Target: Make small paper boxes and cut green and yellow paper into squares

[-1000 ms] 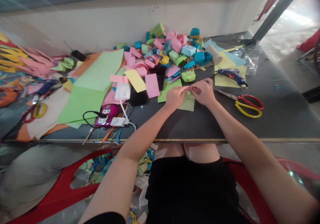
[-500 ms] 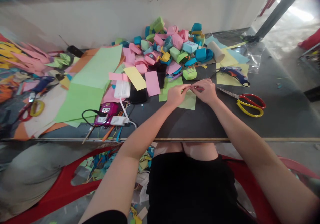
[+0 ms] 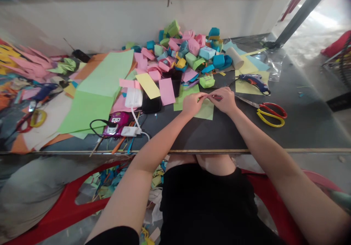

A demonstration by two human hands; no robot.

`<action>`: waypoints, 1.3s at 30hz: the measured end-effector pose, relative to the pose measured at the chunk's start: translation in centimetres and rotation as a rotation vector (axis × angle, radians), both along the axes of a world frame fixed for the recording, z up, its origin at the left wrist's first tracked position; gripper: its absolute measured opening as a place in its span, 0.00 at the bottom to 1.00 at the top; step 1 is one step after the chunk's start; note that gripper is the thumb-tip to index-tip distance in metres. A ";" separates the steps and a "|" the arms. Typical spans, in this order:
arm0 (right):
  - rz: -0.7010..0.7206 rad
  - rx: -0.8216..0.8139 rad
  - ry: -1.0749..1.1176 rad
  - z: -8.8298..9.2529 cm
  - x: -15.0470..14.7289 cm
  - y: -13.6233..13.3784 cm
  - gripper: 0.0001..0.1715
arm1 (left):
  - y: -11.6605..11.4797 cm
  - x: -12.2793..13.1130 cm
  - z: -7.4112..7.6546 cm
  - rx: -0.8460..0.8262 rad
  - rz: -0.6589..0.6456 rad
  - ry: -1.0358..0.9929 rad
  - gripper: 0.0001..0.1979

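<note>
My left hand (image 3: 192, 104) and my right hand (image 3: 225, 100) meet over the dark table (image 3: 301, 128), fingertips pinched together on a small pink strip of paper (image 3: 211, 96). A light green paper sheet (image 3: 206, 110) lies flat just under both hands. Behind them rises a pile of folded paper boxes (image 3: 189, 53) in pink, blue and green. Red and yellow scissors (image 3: 270, 113) lie to the right of my right hand.
A blue glue gun (image 3: 253, 81) rests on yellow paper at the back right. Large green sheets (image 3: 100, 88) cover the left side, with a white charger (image 3: 134, 99), a black phone (image 3: 151, 106) and a pink device (image 3: 116, 122). Paper scraps litter the floor by a red chair (image 3: 65, 208).
Both hands keep pinching the pink strip in nearly the same spot; only the view has shifted slightly.
</note>
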State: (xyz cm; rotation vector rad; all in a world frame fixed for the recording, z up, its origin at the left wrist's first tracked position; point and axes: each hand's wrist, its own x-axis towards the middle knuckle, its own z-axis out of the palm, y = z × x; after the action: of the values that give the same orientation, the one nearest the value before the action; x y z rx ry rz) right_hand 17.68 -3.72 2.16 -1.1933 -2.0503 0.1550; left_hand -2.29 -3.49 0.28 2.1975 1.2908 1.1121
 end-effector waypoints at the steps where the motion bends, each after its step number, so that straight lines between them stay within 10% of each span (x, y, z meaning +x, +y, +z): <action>1: -0.001 0.005 0.005 0.0 0.0 0.0 0.12 | 0.0 0.0 0.0 0.006 0.006 -0.005 0.20; 19: -0.092 0.024 0.175 0.0 0.3 -0.1 0.13 | -1.0 0.2 1.3 -0.031 0.105 -0.108 0.10; 30: 0.101 -0.125 0.209 1.2 0.0 -1.6 0.21 | -0.6 -0.1 1.1 -0.033 0.106 -0.060 0.16; 39: -0.156 -0.104 0.220 0.4 -0.3 -0.7 0.13 | -1.9 0.6 1.7 -0.031 0.153 0.005 0.15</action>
State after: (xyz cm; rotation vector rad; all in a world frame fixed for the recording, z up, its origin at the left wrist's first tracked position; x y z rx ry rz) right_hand 17.33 -4.45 2.56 -1.3327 -1.7701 0.3070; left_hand -1.64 -5.34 1.98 2.1098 1.4897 1.1337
